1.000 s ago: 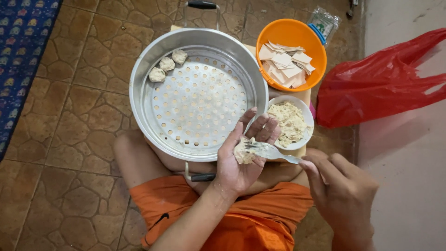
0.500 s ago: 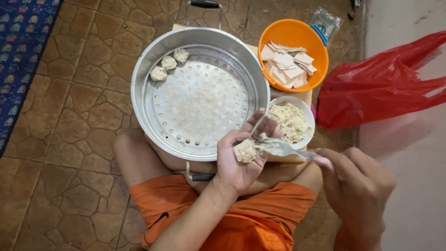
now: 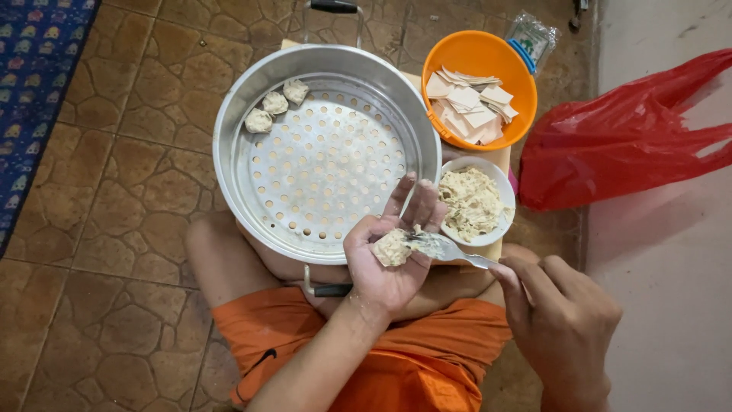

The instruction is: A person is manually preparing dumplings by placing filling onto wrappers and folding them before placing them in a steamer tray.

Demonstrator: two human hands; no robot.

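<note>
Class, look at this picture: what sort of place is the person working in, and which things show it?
Probably a home floor used for cooking: a stone-patterned tile floor, a patterned rug at the edge, and a metal steamer tray set low before the seated person.

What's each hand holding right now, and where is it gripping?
The left hand cradles a filled dumpling wrapper in its open palm. The right hand holds a metal spoon by the end of its handle, bowl against the filling.
</note>
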